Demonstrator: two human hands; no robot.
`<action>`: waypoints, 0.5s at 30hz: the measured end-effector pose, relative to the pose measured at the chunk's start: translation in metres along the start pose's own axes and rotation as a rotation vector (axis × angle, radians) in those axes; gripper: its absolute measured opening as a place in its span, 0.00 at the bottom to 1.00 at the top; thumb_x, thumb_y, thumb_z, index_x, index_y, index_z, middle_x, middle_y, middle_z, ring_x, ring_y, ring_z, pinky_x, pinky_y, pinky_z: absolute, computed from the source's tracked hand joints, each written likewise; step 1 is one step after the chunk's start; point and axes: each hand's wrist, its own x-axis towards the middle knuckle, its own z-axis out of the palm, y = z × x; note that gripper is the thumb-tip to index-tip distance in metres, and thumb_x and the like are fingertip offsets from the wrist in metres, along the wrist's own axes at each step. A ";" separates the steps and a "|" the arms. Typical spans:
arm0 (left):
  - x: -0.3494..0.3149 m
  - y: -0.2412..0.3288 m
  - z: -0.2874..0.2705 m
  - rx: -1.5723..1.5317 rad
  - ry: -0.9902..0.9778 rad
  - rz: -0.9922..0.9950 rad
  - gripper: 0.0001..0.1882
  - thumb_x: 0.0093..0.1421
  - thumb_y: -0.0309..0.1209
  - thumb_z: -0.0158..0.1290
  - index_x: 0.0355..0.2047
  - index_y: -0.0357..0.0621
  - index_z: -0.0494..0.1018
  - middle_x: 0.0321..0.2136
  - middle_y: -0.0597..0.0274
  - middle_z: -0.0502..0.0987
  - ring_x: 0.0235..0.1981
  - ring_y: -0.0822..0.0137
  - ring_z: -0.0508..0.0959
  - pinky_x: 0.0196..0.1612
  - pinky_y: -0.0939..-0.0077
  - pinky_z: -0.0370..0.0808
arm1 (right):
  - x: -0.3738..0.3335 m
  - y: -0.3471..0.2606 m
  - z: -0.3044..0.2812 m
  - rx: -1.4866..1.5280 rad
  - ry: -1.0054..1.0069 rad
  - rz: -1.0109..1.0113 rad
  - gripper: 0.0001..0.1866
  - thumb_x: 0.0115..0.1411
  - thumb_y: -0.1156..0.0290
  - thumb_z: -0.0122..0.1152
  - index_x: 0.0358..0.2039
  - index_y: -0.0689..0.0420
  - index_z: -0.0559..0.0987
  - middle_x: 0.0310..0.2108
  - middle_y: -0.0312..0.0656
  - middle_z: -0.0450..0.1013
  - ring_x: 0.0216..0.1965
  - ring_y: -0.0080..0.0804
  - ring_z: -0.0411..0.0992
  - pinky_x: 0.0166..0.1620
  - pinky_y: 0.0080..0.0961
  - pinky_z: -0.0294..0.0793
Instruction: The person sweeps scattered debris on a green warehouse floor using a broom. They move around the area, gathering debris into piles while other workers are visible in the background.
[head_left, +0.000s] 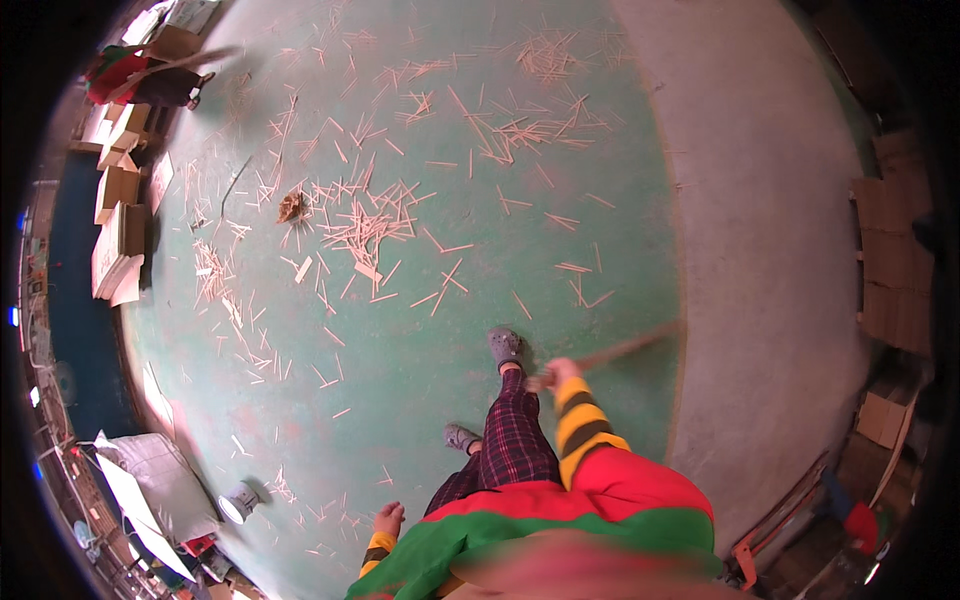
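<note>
My right hand grips a long wooden stick, blurred, that reaches out to the right over the green floor. My left hand hangs low at my side with loosely curled fingers and nothing in it. Between the hands are my legs in dark plaid trousers, with grey shoes on the floor. Many thin wooden sticks lie scattered across the floor ahead of me, thickest at the centre and upper middle.
Another person in red and green stands at the far upper left holding a long stick. Cardboard boxes line the left edge, flattened cardboard the right. A white roll and plastic sheeting lie at lower left. A grey concrete strip runs on the right.
</note>
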 end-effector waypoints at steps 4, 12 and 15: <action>0.004 0.074 0.028 -0.297 0.053 0.037 0.21 0.54 0.37 0.49 0.45 0.37 0.66 0.36 0.61 0.74 0.34 0.68 0.74 0.39 0.75 0.70 | 0.011 0.004 0.195 -0.584 0.381 -0.281 0.39 0.33 0.81 0.55 0.51 0.66 0.54 0.43 0.54 0.65 0.45 0.43 0.67 0.42 0.36 0.69; 0.002 0.068 0.042 -0.265 0.120 0.085 0.20 0.51 0.33 0.52 0.44 0.37 0.68 0.35 0.57 0.74 0.34 0.68 0.74 0.40 0.76 0.70 | -0.019 -0.126 0.377 -1.217 -0.377 -0.342 0.39 0.33 0.79 0.57 0.51 0.57 0.59 0.37 0.51 0.69 0.38 0.42 0.70 0.38 0.33 0.70; -0.003 0.042 0.040 -0.338 0.216 -0.062 0.20 0.50 0.35 0.52 0.42 0.37 0.69 0.32 0.56 0.75 0.33 0.68 0.74 0.38 0.76 0.71 | -0.045 -0.117 0.373 -1.203 -0.460 -0.632 0.38 0.33 0.82 0.53 0.51 0.54 0.60 0.34 0.42 0.68 0.33 0.38 0.69 0.32 0.32 0.71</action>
